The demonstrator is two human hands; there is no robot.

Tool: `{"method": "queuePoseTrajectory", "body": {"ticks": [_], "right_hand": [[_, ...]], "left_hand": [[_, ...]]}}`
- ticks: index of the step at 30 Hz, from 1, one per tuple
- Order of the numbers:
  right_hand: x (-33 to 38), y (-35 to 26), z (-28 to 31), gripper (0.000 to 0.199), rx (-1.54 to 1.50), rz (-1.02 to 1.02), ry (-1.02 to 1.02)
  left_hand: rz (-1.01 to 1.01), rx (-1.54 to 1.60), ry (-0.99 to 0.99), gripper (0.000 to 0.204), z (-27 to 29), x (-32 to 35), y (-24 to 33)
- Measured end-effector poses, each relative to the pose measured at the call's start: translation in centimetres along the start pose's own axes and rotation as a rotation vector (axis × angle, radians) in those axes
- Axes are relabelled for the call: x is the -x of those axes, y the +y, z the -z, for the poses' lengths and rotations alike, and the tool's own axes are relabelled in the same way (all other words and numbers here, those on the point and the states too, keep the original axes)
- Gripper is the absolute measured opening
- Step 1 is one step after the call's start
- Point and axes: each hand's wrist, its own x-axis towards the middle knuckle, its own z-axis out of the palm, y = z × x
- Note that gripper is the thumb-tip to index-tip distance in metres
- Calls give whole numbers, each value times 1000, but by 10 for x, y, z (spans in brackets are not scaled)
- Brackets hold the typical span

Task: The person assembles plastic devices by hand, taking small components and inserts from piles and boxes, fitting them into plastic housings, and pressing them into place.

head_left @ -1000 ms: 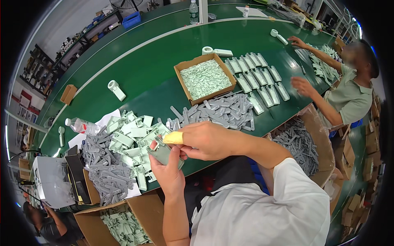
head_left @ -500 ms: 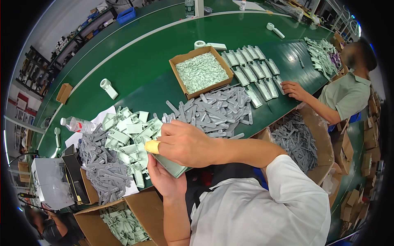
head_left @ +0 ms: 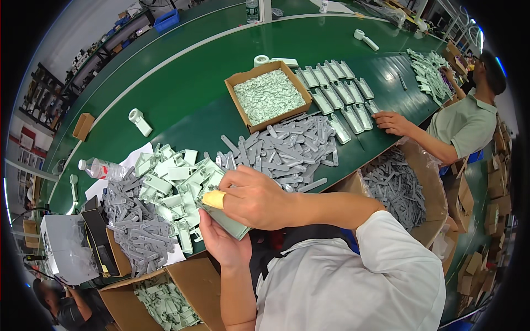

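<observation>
Over the near table edge, my left hand (head_left: 225, 243) grips a long pale green plastic housing (head_left: 231, 225) from below, with its thumb along the side. My right hand (head_left: 256, 199) is closed over the upper end of the same piece, and a yellow cover (head_left: 213, 199) wraps one of its digits. Its fingertips are partly hidden, so I cannot tell if they pinch a smaller part too. Just left of the hands lies a heap of pale green housings (head_left: 171, 179). Beyond them spreads a pile of grey plastic strips (head_left: 287, 149).
A cardboard tray of small pale pieces (head_left: 270, 94) stands beyond the grey pile, beside rows of open housings (head_left: 337, 96). A co-worker's hand (head_left: 392, 122) touches the nearest row. More grey strips (head_left: 135, 220), a clear bottle (head_left: 105, 169) and cardboard boxes (head_left: 204, 287) lie left and below.
My right hand has slid slightly right and down along the housing, which my left hand keeps holding. The co-worker's second hand now shows at the far right pile. The view has shifted slightly.
</observation>
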Motion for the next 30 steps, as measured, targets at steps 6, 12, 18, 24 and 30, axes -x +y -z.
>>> {"method": "queuePoseTrajectory", "body": {"ticks": [6, 12, 18, 24, 30], "right_hand": [[7, -1, 2, 29, 69, -31, 4], [0, -1, 9, 27, 143, 52, -133], [4, 4, 2, 16, 146, 92, 42], [13, -2, 0, 25, 144, 47, 128], [22, -7, 4, 36, 24, -22, 73]], "left_hand": [[25, -84, 131, 47, -3, -1, -9], [71, -127, 153, 49, 3, 2, -12], [44, -40, 45, 49, 0, 1, -12], [37, -66, -49, 50, 7, 3, -10], [-28, 33, 63, 52, 2, -3, -17]]}}
